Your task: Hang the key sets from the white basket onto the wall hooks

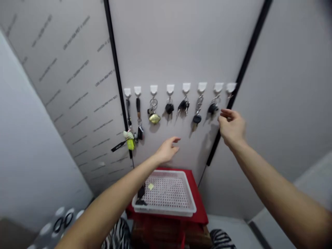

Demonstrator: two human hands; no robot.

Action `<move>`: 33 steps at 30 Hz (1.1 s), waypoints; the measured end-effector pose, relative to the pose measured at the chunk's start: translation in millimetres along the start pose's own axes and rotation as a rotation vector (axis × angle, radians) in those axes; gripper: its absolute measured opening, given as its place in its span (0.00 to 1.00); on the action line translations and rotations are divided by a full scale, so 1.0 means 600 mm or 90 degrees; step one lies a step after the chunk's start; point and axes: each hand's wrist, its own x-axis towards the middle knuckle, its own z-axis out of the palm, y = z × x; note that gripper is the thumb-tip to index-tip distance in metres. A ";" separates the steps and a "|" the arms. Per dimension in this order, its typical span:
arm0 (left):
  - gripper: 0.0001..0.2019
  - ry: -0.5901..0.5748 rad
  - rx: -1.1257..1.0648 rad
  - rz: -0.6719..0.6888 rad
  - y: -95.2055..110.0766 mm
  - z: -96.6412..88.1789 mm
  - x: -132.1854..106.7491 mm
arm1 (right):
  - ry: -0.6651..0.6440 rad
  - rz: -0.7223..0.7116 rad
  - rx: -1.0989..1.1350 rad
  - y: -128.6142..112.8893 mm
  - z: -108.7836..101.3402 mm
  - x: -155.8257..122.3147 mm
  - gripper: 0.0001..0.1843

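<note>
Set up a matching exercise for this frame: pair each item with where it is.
Column 1:
1. right hand
2. left hand
3. brass-coloured key fob
4. white plastic tray

Column 2:
A. hanging from a white wall hook
B. on a red cloth
C. above the tray, below the hooks
D. beside a black key fob

Pairs: 1-D, 2-C, 3-A, 4-B

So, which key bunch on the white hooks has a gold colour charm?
The third bunch from the left: its flat gold charm hangs below a ring. The others carry black key fobs, and one a yellow-green tag.
</note>
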 end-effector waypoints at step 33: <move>0.12 0.039 -0.160 -0.090 -0.133 0.019 -0.114 | -0.633 0.267 0.157 0.009 0.114 -0.242 0.07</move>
